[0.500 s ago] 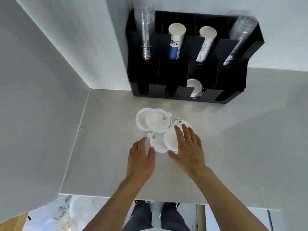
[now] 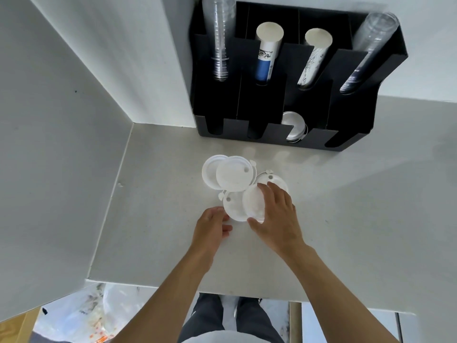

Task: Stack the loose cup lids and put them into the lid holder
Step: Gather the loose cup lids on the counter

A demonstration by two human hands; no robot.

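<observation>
1. White plastic cup lids (image 2: 233, 177) were seen lying loose and overlapping in a small cluster on the pale desk (image 2: 346, 219), in front of the black lid holder (image 2: 259, 134).
2. The right hand (image 2: 278, 216) was laid over the right side of the cluster; one lid (image 2: 253, 203) was pinched, tilted on edge, between its thumb and fingers.
3. The left hand (image 2: 211, 227) was held at the near left edge of the cluster, fingers loosely curled; its fingertips were touching the rim of a flat lid (image 2: 233, 206), though no firm grasp could be made out.
4. Two more lids were seen overlapped at the far side of the cluster, and another (image 2: 274, 180) was partly hidden behind the right hand's fingers.
5. The holder was set against the back wall; a few lids (image 2: 294, 126) were already stored in one of its front slots.
6. Clear cups (image 2: 220, 40) and paper cups (image 2: 267, 53) were stacked in its upper compartments.
</observation>
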